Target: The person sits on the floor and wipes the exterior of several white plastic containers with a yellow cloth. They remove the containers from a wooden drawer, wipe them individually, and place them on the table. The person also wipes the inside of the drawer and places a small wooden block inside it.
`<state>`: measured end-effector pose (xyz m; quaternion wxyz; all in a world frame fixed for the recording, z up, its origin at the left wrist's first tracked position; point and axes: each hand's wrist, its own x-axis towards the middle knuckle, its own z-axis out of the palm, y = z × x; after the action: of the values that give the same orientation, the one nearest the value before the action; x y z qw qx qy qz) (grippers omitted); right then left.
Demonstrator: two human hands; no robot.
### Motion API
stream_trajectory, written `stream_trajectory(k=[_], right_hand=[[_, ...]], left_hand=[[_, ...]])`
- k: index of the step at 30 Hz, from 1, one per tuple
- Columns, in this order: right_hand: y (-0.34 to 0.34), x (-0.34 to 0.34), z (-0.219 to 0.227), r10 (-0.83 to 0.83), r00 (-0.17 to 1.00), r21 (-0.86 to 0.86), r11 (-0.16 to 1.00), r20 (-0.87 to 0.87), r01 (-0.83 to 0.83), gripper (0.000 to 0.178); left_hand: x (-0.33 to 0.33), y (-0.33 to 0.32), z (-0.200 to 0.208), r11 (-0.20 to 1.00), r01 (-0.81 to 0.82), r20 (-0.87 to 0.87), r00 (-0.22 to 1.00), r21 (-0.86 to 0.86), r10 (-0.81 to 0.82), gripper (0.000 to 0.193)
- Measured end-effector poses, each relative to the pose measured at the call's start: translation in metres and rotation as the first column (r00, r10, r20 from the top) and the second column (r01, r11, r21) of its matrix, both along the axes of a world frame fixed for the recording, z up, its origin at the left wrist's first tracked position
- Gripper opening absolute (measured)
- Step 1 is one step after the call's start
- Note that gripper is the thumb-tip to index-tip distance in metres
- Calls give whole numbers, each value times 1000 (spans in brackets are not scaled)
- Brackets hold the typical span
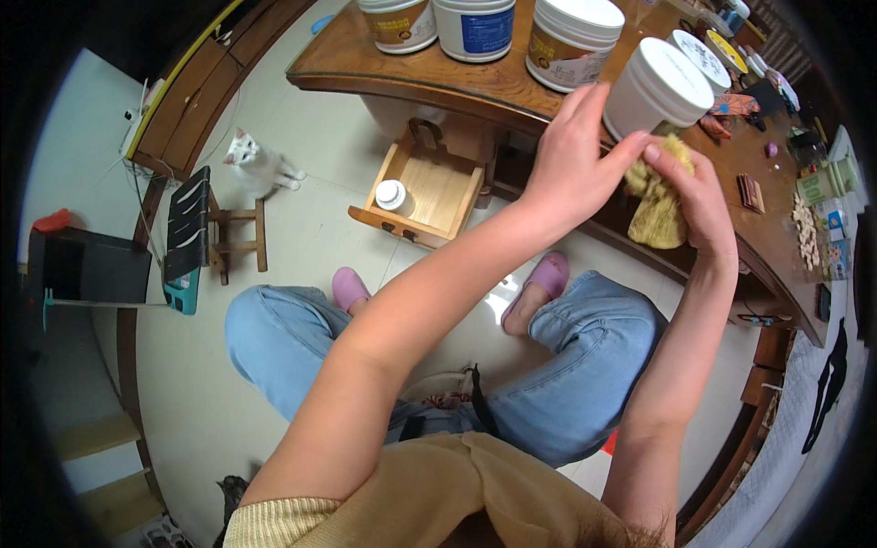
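Observation:
A white lidded tub leans at the table's near edge. My left hand is spread around its lower left side, the fingers along the wall and the thumb below; the tub partly hides the grip. My right hand is closed on a crumpled yellow cloth, bunched by the tub's lower end with its loose part hanging below the fingers. Both thumbs come close together there. More white tubs stand behind: one with a brown label, one with a blue label and another brown-labelled tub.
Below the wooden table, an open drawer holds a white bottle. A white cat sits by a small wooden stool. Further lids and small items crowd the table's right, including a yellow-topped container.

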<state>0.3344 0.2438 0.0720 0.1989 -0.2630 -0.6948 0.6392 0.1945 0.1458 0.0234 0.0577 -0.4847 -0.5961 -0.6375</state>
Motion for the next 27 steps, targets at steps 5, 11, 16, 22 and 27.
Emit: stream_trajectory(k=[5, 11, 16, 22, 27], right_hand=[[20, -5, -4, -80, 997, -76, 994, 7, 80, 40], [-47, -32, 3, 157, 970, 279, 938, 188, -206, 37], [-87, -68, -2, 218, 883, 597, 667, 415, -445, 33], [-96, -99, -6, 209, 810, 576, 608, 547, -546, 30], [-100, -116, -8, 185, 809, 585, 604, 559, -542, 35]], left_hand=[[-36, -86, -94, 972, -121, 75, 987, -203, 139, 21], [-145, -172, -184, 360, -536, -355, 814, -764, 459, 51], [-163, -169, -197, 245, -432, -313, 859, -868, 405, 59], [-165, -161, -207, 347, -466, -405, 883, -814, 237, 55], [-146, -170, -180, 552, -339, -118, 910, -762, 397, 59]])
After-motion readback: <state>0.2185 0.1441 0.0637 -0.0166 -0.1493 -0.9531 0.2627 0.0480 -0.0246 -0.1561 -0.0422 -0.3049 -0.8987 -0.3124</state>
